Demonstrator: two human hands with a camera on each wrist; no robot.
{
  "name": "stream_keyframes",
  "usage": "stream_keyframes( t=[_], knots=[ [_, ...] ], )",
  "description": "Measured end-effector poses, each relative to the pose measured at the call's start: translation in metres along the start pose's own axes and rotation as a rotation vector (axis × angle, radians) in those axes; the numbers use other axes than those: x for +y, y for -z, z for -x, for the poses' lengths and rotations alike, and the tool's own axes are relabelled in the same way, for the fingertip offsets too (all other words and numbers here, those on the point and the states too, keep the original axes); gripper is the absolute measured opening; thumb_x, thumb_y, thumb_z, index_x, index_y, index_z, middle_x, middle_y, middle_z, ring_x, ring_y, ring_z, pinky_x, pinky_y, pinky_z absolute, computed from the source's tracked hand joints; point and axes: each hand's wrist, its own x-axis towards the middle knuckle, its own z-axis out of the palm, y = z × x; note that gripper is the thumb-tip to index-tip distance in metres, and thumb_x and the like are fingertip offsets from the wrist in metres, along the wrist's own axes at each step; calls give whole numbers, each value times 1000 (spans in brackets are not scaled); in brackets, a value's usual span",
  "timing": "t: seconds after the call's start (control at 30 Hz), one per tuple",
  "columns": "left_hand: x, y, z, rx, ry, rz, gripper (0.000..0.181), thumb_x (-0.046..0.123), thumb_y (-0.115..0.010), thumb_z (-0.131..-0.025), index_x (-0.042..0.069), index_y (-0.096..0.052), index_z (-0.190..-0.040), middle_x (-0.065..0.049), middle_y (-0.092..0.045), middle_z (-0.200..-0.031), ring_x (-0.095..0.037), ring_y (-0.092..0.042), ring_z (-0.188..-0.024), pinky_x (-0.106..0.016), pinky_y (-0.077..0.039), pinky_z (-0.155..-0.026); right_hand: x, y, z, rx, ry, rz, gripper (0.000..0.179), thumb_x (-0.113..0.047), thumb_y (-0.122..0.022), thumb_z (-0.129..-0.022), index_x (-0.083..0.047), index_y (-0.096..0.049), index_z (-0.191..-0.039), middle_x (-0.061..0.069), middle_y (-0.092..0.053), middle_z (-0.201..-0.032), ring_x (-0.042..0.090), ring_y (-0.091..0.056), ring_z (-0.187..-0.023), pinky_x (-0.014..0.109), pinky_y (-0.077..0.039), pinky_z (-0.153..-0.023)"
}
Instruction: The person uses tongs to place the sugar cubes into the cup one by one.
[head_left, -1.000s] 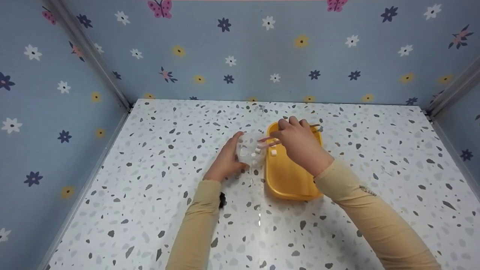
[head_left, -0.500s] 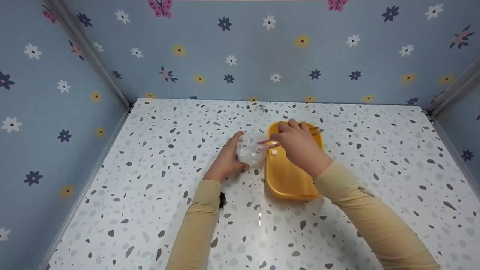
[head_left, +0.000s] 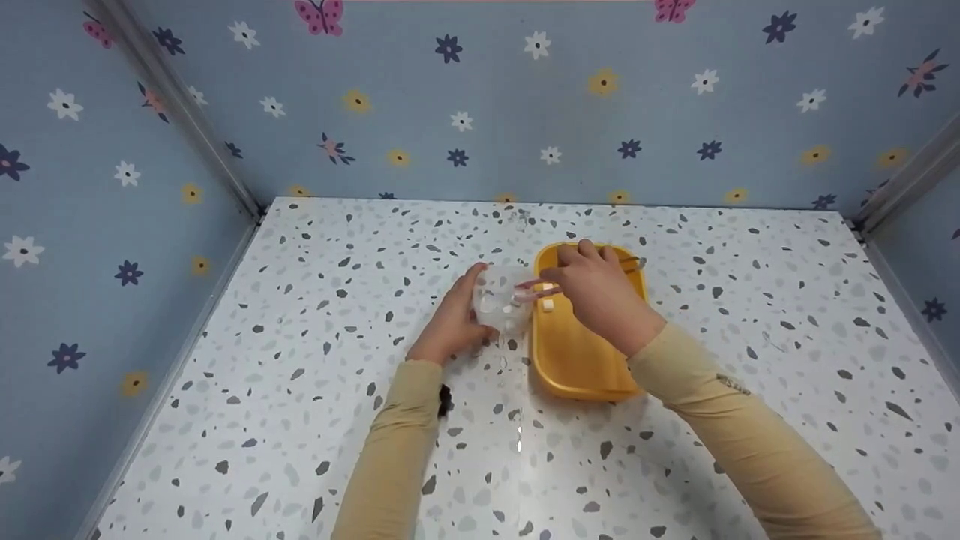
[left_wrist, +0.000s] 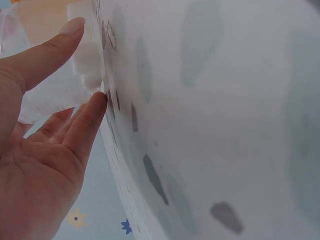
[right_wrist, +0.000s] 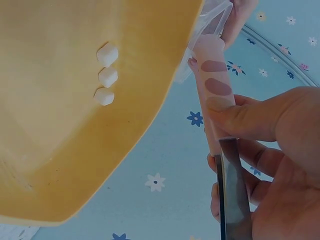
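My left hand (head_left: 450, 319) grips the side of a clear plastic cup (head_left: 501, 289), thumb and fingers spread around its wall. Several white cubes (left_wrist: 85, 47) show through the plastic near its base. My right hand (head_left: 604, 296) pinches tongs (right_wrist: 217, 75) with pink tips and metal arms. It hovers above a yellow tray (head_left: 581, 367), the tips reaching over the tray's left rim to the cup. Whether a cube sits between the tips is hard to tell. In the right wrist view three white cubes (right_wrist: 107, 77) lie in the tray.
Cup and tray stand side by side on a white speckled tabletop (head_left: 337, 277). A blue flowered panel (head_left: 510, 97) rises behind, with another panel (head_left: 97, 247) along the left. The right side is walled too.
My right hand has lowered slightly toward me with the tongs, whose tips now look closer together at the cup. My left hand and the cup stay where they were.
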Motion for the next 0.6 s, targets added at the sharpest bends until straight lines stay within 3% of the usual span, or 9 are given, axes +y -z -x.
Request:
stream_keyframes(
  t=[0.6],
  knots=[
    [-1, 0, -1, -2, -27, 6, 113, 0, -83, -64, 25, -18, -153, -4, -29, -152, -19, -25, -139, -32, -17, -116, -1, 1, 3, -15, -3, 21, 45, 4, -66, -85, -18, -65, -124, 9, -53, -115, 31, -42, -102, 55, -41, -90]
  ],
)
